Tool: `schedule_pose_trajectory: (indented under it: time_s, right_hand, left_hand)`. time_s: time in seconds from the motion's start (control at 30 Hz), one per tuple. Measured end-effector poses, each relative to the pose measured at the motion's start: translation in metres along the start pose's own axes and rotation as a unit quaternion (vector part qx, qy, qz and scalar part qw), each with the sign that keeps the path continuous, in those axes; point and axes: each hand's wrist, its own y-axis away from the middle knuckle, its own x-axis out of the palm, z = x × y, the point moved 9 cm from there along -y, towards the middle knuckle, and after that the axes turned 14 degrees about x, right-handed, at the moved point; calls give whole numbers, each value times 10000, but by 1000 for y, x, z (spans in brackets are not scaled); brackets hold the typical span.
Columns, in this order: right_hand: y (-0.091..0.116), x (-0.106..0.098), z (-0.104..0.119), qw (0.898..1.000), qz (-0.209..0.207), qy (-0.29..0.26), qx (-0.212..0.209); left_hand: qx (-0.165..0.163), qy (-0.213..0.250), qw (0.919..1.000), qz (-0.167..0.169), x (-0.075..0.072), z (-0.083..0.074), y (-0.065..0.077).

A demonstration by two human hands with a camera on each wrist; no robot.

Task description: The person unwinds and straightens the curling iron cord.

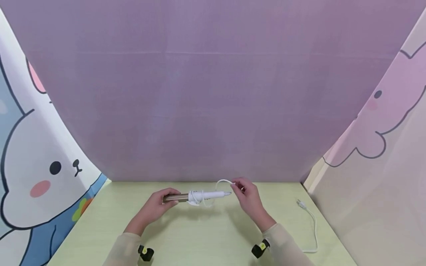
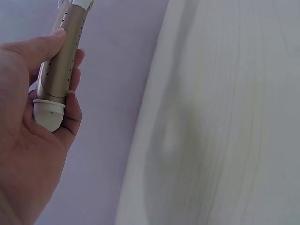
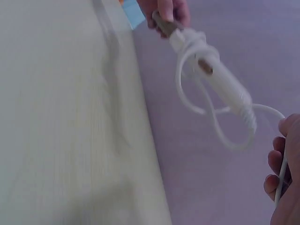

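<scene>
A curling iron (image 1: 209, 195) with a white handle and a gold barrel is held level above the table in the head view. My left hand (image 1: 155, 207) grips its barrel (image 2: 63, 61), which has rows of small holes and a white end cap (image 2: 48, 115). Loops of white cord (image 3: 180, 77) go loosely round the handle (image 3: 225, 84). To the right, my right hand (image 1: 249, 197) pinches the cord between thumb and fingers, a little beyond the handle's tail. In the right wrist view the cord runs on down across the palm.
The cord's plug (image 1: 301, 204) lies on the right part of the pale wooden table (image 1: 186, 240), its cord bending toward the front. A purple cloth (image 1: 213, 111) hangs behind the table, with cartoon-printed cloths (image 1: 40, 147) at the sides.
</scene>
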Motion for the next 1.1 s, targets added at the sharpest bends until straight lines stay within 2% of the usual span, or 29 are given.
schedule_pose_trajectory:
  time_s: [0.13,0.23,0.53,0.6,0.83,1.1]
  right_hand:
    - [-4,-4,-20,9991,-191,155,331]
    - [-2,-2,-34,9976,-165,327,583]
    - [16,21,-66,9871,593,710,1310]
    - [21,27,-66,9854,814,762,1286]
    - [36,41,-51,9847,1432,687,713]
    - [41,42,-22,9855,1645,119,408]
  left_hand:
    - [-30,85,10000,-20,-1,-1,0]
    - [-31,88,9999,-68,-2,-1,-1]
    - [7,12,9998,-197,-5,2,-2]
    - [-9,-1,9998,-199,-5,3,-2]
    - [-41,-81,9997,-222,-5,7,-2]
    - [-51,-177,9996,-197,-1,10,-2]
